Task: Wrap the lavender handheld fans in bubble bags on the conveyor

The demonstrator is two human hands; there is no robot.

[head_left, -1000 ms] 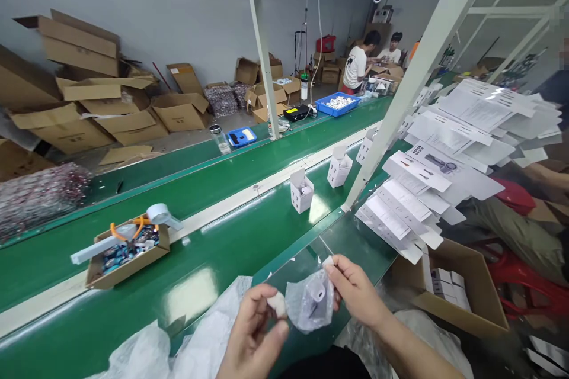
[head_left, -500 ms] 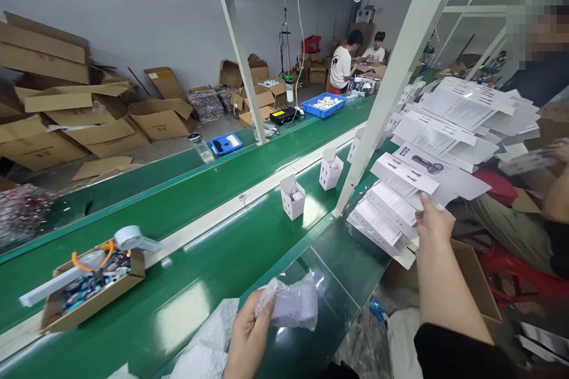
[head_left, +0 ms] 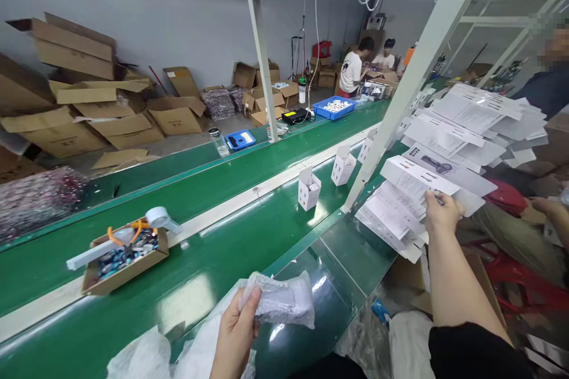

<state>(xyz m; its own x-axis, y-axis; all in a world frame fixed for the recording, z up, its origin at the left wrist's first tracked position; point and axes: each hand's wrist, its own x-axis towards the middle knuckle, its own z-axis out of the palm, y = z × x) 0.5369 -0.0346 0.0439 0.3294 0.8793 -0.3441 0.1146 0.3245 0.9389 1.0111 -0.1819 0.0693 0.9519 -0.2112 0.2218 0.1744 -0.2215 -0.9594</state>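
Note:
My left hand (head_left: 237,323) is closed round one end of a pale lilac item in clear bubble wrap (head_left: 287,301), held over the near edge of the green surface. To the right, my right hand (head_left: 441,213) pinches the near edge of a flat white printed carton (head_left: 430,163), which carries a picture of a dark handheld device. Beneath and behind it lies a stack of similar flat cartons (head_left: 391,213), fanned out in overlapping rows. White bubble-wrap bags (head_left: 149,355) lie beside my left hand, at the bottom of the view.
Small open white boxes (head_left: 310,192) stand upright on the green conveyor belt (head_left: 249,231). A cardboard tray (head_left: 133,266) of small parts, with orange-handled pliers and a tape roll, sits left. A slanted metal post (head_left: 377,148) rises beside the cartons. Co-workers sit at the back and right.
My right hand has closed on the near edge of the top carton, which sits slightly raised and tilted. My left hand still holds the wrapped item. The camera view has turned slightly left.

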